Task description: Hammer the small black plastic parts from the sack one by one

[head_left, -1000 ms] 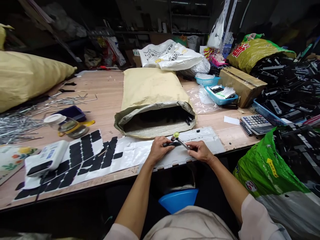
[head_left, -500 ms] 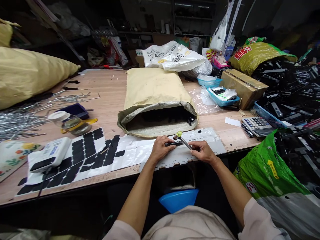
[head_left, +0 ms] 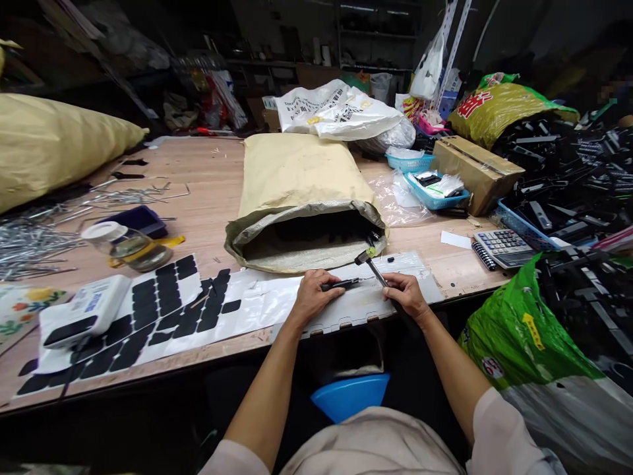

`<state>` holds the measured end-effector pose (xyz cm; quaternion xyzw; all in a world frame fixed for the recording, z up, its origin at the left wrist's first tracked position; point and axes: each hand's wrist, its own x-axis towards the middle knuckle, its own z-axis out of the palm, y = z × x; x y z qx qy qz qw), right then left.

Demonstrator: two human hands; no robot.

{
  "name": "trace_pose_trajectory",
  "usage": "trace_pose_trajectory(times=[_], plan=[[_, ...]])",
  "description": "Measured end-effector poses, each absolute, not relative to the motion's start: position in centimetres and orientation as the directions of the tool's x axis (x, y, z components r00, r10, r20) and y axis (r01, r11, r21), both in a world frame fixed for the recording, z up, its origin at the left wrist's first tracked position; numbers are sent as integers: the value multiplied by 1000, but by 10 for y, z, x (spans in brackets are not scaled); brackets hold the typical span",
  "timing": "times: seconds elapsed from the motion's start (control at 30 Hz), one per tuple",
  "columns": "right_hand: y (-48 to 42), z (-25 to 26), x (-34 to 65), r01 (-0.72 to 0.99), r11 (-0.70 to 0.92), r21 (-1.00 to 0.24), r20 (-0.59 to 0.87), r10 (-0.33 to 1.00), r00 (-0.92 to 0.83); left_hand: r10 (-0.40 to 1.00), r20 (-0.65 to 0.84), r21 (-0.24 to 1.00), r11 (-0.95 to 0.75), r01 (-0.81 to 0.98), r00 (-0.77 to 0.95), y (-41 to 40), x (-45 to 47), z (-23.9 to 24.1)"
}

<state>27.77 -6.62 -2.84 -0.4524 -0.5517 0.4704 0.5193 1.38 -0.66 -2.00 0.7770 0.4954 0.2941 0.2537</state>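
My left hand (head_left: 312,295) presses a thin black part (head_left: 341,284) down onto a white board (head_left: 346,310) at the table's near edge, fingers closed on it. My right hand (head_left: 406,293) grips the handle of a small hammer (head_left: 374,265) with a yellow-tipped head. The hammer head is raised above the right end of the black part, close to the mouth of an open tan sack (head_left: 301,208) that lies just behind both hands.
Sheets of black adhesive pads (head_left: 163,310) and a white device (head_left: 82,316) lie to the left, with a lidded jar (head_left: 123,244) and metal pins (head_left: 30,241) beyond. A calculator (head_left: 502,245), blue baskets (head_left: 435,188), a cardboard box (head_left: 477,168) and a green bag (head_left: 519,330) crowd the right.
My right hand has swung the hammer head up and to the right, away from the black part. My left hand has stayed on the part.
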Motion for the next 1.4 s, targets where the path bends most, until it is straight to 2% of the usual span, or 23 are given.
trace_pose_trajectory(times=[0.1,0.17,0.3,0.4,0.57,0.63,0.7,0.77,0.83,0.9,0.93,1.0,1.07,1.1,1.17,1.2,1.4], plan=[[-65,-28,278,-35,127,-991,128,991,-32,891,345,693,-454,560,295,-25,13,-7],[-64,-28,278,-55,111,-992,114,993,-43,883,369,719,-469,512,291,-50,11,4],[-65,-28,278,-86,101,-991,106,993,-57,851,134,797,-396,455,507,-113,15,12],[-65,-29,278,-90,106,-990,112,992,-64,783,-54,774,-360,521,620,-142,25,-8],[-65,-31,277,-72,111,-991,117,989,-86,820,-375,567,-165,807,432,-144,38,-64],[-65,-33,276,-56,115,-992,119,989,-86,812,-441,496,-135,858,383,-141,39,-78],[-66,-34,276,-42,122,-992,125,989,-80,794,-467,488,-136,862,389,-140,38,-78],[-66,-34,276,-39,128,-991,131,989,-75,746,-471,546,-172,820,471,-138,36,-64],[-67,-34,276,-42,132,-990,135,988,-73,620,-477,676,-194,711,623,-131,35,-38],[-68,-33,275,-35,136,-990,138,988,-74,497,-445,813,-126,569,745,-115,35,-7],[-68,-32,274,-25,138,-990,140,987,-77,499,-406,860,-73,504,765,-101,36,6],[-69,-32,273,1,149,-989,148,986,-76,686,-278,911,-35,412,672,-66,40,26],[-69,-32,271,40,172,-984,170,984,-59,924,-73,913,-90,399,375,-21,46,33],[-69,-33,271,64,188,-980,186,982,-43,981,28,892,-111,438,191,3,49,32],[-68,-34,269,105,216,-971,215,976,-16,986,139,827,-64,558,-94,46,56,23],[-67,-35,269,112,223,-968,223,975,-7,973,154,790,-19,613,-169,65,59,17],[-63,-36,269,38,197,-980,199,979,46,963,11,661,195,725,-270,114,69,-11]])
